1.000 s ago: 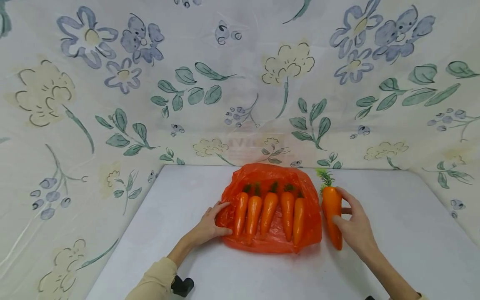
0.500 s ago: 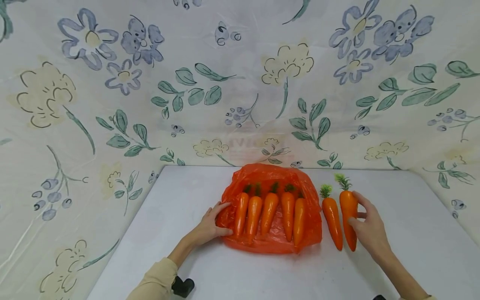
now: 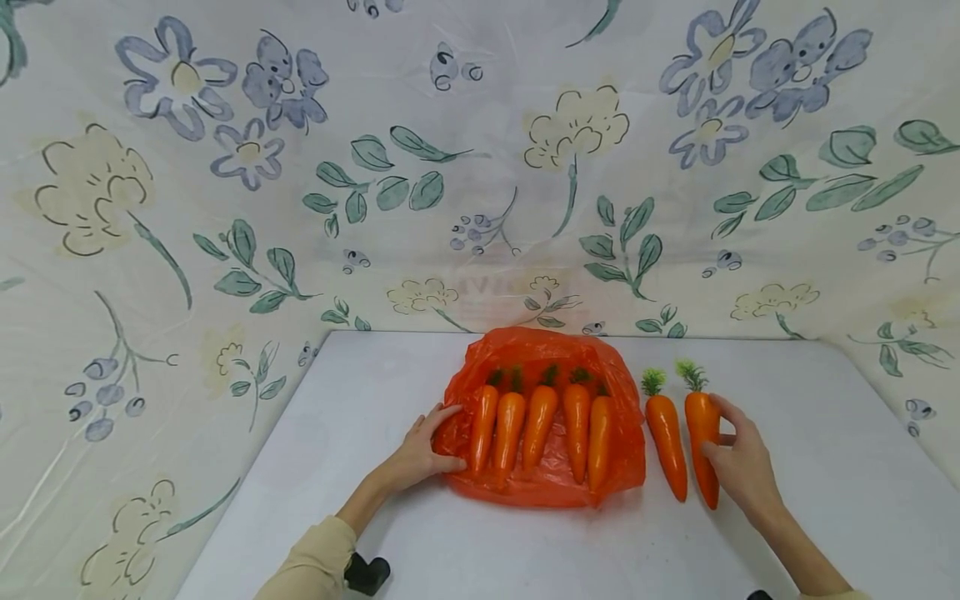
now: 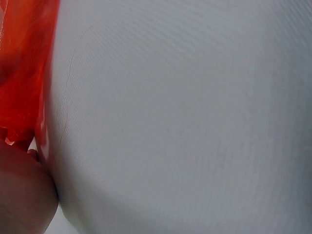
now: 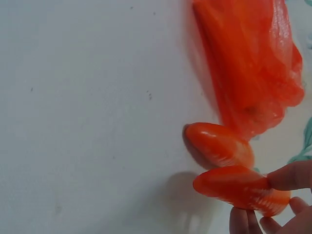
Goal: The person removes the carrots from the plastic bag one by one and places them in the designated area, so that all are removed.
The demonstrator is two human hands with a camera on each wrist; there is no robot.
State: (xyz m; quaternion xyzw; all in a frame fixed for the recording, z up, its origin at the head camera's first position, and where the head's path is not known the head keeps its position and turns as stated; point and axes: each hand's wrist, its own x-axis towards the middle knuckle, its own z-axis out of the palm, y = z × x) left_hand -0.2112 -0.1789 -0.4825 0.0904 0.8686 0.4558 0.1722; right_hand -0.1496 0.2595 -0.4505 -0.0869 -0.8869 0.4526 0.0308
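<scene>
My right hand [image 3: 742, 467] pinches a carrot [image 3: 702, 442], orange with feathery green leaves and a shiny, plastic look, between thumb and fingers. In the right wrist view, the held carrot [image 5: 234, 187] shows its tip clear of the fingers; I cannot tell whether it touches the table. A second, similar carrot [image 3: 665, 446] lies just left of it. Several more carrots [image 3: 540, 425] lie side by side on or in a red-orange plastic bag [image 3: 555, 492]. My left hand [image 3: 412, 450] holds the bag's left edge, thumb and index finger spread; its other fingers are mostly hidden.
The white table [image 3: 555, 558] carries everything. Behind it hangs a floral-patterned sheet [image 3: 480, 200], which also runs along both sides. A small black object [image 3: 367, 573] shows beside the left sleeve [image 3: 311, 558].
The right hand has moved the held carrot rightward from over the second carrot, then slightly toward me, uncovering the one on the table. The left hand and bag look unmoved.
</scene>
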